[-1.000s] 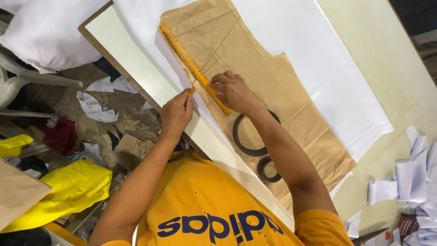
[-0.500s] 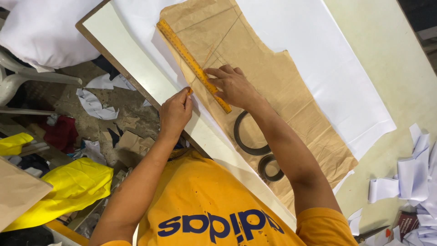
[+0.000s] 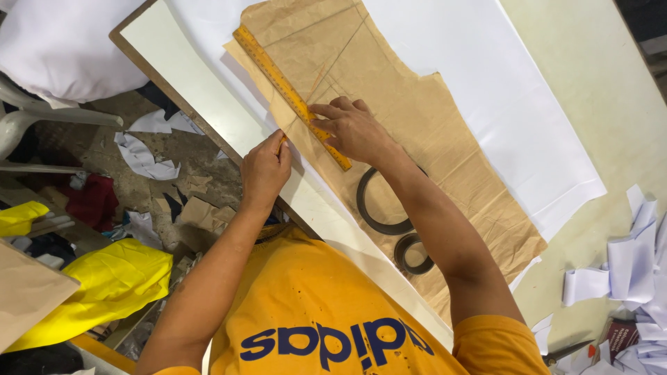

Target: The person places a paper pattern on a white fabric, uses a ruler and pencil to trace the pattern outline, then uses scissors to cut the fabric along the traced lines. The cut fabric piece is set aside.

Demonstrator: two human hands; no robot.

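While the right hand (image 3: 356, 130) pins the yellow ruler (image 3: 281, 83) flat, fingers spread and pressing on its near end, the left hand (image 3: 265, 170) sits at the ruler's outer edge. Its fingers are pinched shut on a small orange-tipped marking tool (image 3: 281, 143); pencil or chalk, I cannot tell.

The ruler lies slantwise along the edge of a brown paper pattern piece (image 3: 445, 146). The pattern reaches beyond the ruler on the side away from the left hand and carries faint straight lines.

Judgement: the step in hand looks like ruling a line along the ruler's edge. The next move calls for steady downward pressure from the right hand so the ruler does not swivel, and for the tip kept tight to the edge.

Surface:
- A white sheet (image 3: 507, 83) lies under the pattern and runs well past the ruler.
- A pale tabletop (image 3: 604, 62) shows beyond that sheet.
- Two dark rings (image 3: 379, 208) lie on the pattern just past the ruler's near end, beside the right forearm.
- White paper offcuts (image 3: 629, 267) are heaped far from the ruler, across the pattern.

Room, on the left-hand side of the ruler, off the tabletop:
- A dirty floor with paper scraps (image 3: 142, 156).
- A yellow cloth (image 3: 90, 292).
- A white plastic chair (image 3: 24, 121).
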